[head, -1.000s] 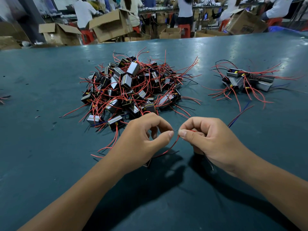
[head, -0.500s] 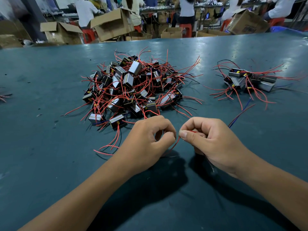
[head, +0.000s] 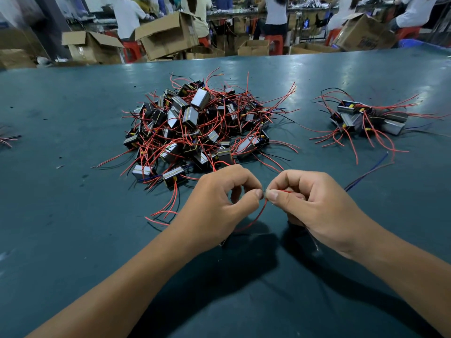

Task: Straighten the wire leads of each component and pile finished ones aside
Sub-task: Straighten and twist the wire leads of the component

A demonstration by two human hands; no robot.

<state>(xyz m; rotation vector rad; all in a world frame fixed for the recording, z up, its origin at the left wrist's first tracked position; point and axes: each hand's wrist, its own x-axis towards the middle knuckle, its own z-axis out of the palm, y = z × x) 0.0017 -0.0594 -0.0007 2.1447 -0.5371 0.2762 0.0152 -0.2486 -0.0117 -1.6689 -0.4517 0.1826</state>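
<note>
Straight ahead of my hands the big tangled heap of black-and-silver components with red wire leads (head: 197, 128) blocked the way, its loose strands trailing to just beside my left hand (head: 219, 203). To the right, the smaller pile of the same components (head: 366, 118) sat well apart, leaving a bare lane of dark teal tabletop (head: 305, 76) between the two. A blue wire (head: 373, 168) lay across the passage near my right hand (head: 317, 203).

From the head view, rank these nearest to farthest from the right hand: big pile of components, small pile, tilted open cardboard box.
From the right hand:
1. Big pile, just ahead, left.
2. Small pile, ahead, right.
3. Cardboard box, beyond the table's far edge.
</note>
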